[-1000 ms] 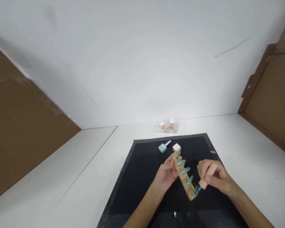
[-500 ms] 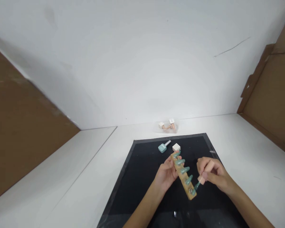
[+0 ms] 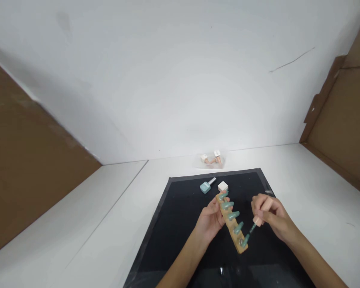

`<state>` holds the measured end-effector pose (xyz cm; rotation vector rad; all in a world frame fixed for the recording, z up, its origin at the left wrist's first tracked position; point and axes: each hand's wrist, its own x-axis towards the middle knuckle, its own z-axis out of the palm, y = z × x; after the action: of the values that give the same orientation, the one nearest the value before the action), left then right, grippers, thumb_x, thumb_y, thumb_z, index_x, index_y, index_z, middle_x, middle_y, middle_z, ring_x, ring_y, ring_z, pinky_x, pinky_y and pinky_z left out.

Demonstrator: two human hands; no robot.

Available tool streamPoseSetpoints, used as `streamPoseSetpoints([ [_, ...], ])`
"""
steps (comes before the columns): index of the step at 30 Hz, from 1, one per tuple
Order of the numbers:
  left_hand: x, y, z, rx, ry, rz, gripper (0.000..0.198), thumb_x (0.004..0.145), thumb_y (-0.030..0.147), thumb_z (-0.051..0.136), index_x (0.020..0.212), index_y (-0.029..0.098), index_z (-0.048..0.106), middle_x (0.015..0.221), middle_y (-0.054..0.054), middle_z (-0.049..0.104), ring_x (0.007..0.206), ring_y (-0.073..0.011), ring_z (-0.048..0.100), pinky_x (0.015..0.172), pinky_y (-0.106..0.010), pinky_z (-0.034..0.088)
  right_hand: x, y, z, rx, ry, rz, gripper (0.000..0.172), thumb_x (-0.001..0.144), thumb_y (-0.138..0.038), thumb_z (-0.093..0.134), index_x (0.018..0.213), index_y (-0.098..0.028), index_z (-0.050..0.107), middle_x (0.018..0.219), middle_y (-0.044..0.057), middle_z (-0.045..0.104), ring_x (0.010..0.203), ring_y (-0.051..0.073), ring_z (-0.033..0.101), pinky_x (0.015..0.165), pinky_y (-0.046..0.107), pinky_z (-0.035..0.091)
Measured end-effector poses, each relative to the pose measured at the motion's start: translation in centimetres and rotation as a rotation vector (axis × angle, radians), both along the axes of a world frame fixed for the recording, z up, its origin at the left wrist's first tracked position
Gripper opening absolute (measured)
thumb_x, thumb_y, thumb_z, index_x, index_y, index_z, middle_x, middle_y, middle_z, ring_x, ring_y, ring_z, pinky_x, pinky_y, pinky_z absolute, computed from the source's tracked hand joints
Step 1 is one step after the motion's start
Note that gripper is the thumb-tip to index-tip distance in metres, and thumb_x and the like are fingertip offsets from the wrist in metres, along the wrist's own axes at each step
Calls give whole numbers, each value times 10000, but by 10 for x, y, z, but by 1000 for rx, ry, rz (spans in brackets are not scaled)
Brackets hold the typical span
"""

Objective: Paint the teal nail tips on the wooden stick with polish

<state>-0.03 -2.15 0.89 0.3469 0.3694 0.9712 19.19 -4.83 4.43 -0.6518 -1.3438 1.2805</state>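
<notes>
Holding the wooden strip of green nail tips above the black mat, we grasp its far part with our left hand's fingers. Our right hand's fingers pinch the pink-handled brush, bristles just beside the nearest tip. Beyond lie a white bottle and a teal bottle.

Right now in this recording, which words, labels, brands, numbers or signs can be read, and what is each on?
No readable text.
White bottles in the clear container: small marks, too small to read.
Teal bottle: possible faint marking, too blurred to read.
Held wooden strip and peach brush cap: no lettering I can make out.
</notes>
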Motion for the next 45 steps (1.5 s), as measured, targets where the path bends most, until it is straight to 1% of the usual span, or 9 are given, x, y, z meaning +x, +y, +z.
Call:
streamPoseSetpoints([
  [5,-1,0,-1,-7,3,-8,598,589,138,769,1154,166,572,826,-16,704,720,-153,668,660,-230,505,0,0,-1,-13,-9,-16,322,796,-338,644,545,-195,500,565,-5,527,500,128,447,470,267,321],
  [12,-1,0,0,-12,1,-4,457,587,133,773,1019,145,622,821,-21,704,719,-151,668,654,-227,505,0,0,0,-9,-15,-14,323,792,-350,646,544,-198,507,552,-9,526,497,129,438,479,273,316],
  [17,-1,1,0,-17,16,1,437,595,129,766,1008,148,625,817,-18,700,716,-155,666,651,-236,506,0,-1,4,-34,-20,18,253,784,-364,653,617,-197,562,517,-22,509,481,128,429,466,264,305],
  [22,-2,0,2,-25,-4,-5,438,572,142,790,980,139,631,806,-15,704,712,-153,666,655,-238,508,-1,-2,7,13,-86,53,301,807,-330,627,568,-192,508,537,-16,527,493,119,446,477,256,335],
  [25,-2,-1,3,-15,-12,1,489,587,139,780,1045,160,611,806,-7,708,713,-155,667,651,-243,510,-1,-3,8,74,-146,83,342,816,-290,606,521,-190,467,579,-5,542,513,116,473,488,254,356],
  [31,-1,0,7,21,9,9,654,598,152,774,1199,219,526,799,28,705,708,-135,669,639,-225,510,-2,-5,15,59,-377,160,367,771,-189,590,413,-163,513,628,12,528,434,66,385,402,231,264],
  [35,-1,0,7,20,10,18,682,618,153,762,1241,229,495,806,23,709,707,-140,672,647,-227,511,-5,-6,20,4,-378,168,257,702,-140,618,467,-174,519,543,-8,530,408,66,365,373,217,232],
  [38,0,1,7,8,-7,13,686,622,140,757,1251,218,493,816,7,713,705,-153,674,639,-237,513,-6,-7,22,-41,-391,181,146,673,-120,621,564,-187,551,420,-49,472,379,70,324,358,206,201],
  [45,1,0,10,-5,-27,18,674,579,133,787,1203,202,542,791,4,719,694,-157,680,622,-231,522,-6,-8,20,-13,-453,164,95,647,-120,554,583,-187,535,366,-68,405,371,79,336,372,207,237],
])
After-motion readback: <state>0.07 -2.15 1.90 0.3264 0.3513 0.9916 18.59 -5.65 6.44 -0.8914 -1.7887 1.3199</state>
